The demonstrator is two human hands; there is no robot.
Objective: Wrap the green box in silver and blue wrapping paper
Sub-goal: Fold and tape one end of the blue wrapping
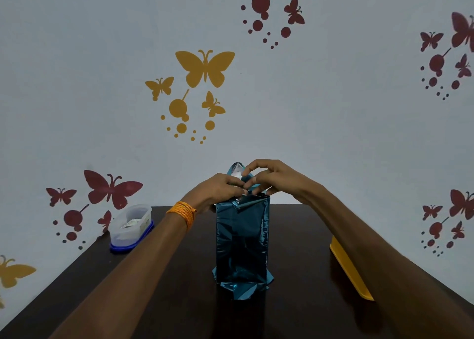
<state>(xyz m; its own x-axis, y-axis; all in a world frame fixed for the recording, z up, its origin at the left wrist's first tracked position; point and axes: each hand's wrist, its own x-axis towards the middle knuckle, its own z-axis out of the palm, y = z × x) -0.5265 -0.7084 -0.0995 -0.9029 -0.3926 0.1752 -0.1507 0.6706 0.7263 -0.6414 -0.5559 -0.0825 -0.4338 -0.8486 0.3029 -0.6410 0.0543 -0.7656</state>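
Note:
The box stands upright in the middle of the dark table, fully covered in shiny blue wrapping paper (242, 241); no green shows. At its top, paper flaps stick up with their silver inner side (236, 170) facing me. My left hand (221, 188) and my right hand (269, 178) meet on top of the box, fingertips pinching the folded flaps. An orange thread band circles my left wrist. At the box's foot, folded paper flaps (242, 288) splay out onto the table.
A clear plastic container (130, 227) with a blue lid underneath sits upside down at the table's back left. A flat yellow tray (350, 269) lies along the right, partly under my right forearm. The dark table (174, 282) abuts a butterfly-patterned wall.

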